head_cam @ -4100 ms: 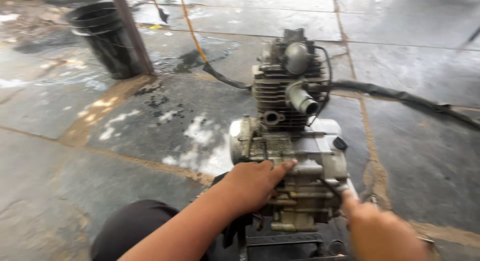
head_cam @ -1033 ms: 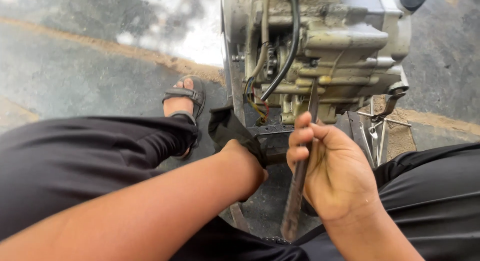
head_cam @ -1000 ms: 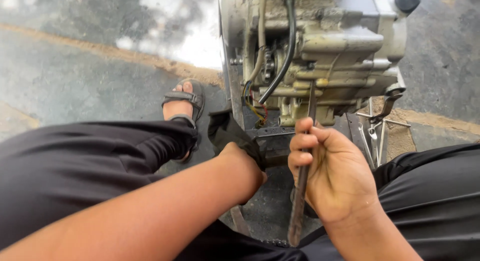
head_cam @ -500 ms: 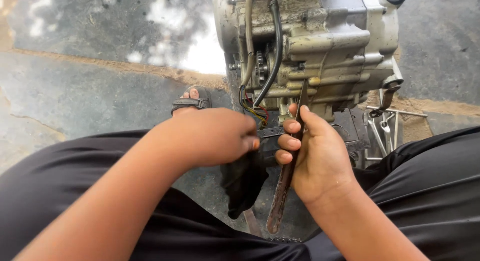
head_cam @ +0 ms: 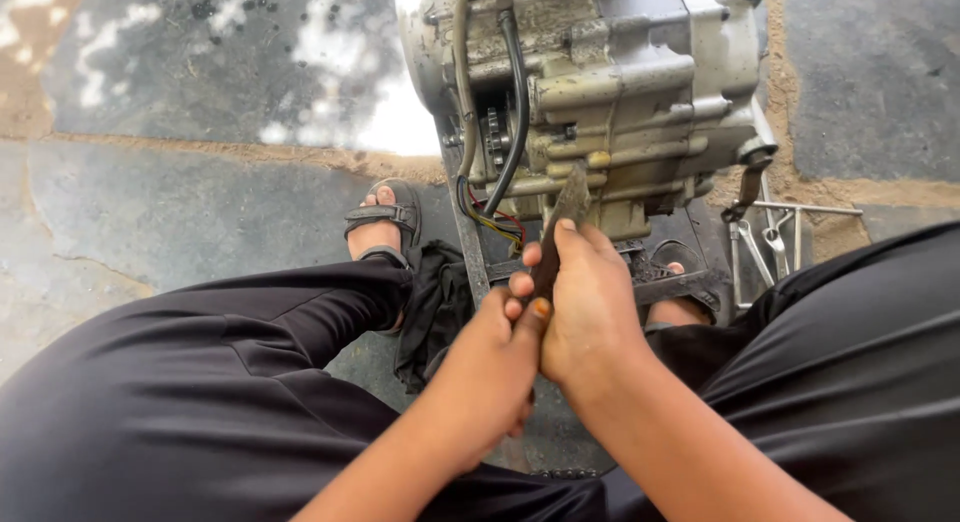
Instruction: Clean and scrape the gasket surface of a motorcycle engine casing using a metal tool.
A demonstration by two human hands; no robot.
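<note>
While the view looks straight down over the lap, the scene is set out as follows:

Right hand [head_cam: 590,302]: closed in a fist around the flat metal bar [head_cam: 562,222]; the fingers are wrapped over its shaft.
Left hand [head_cam: 500,367]: pressed against the right hand from the left, its fingers curled at the bar's lower part; whether the bar itself is gripped cannot be told.
Bar: held nearly upright between the knees, its upper tip rising above the right hand and set against the underside of the engine [head_cam: 600,92].
Engine: seen just ahead of both hands, mounted on a metal stand [head_cam: 470,252].
Black rag [head_cam: 430,312]: draped just left of the hands.
Sandalled foot [head_cam: 380,227]: planted on the stone floor [head_cam: 180,202].
</note>
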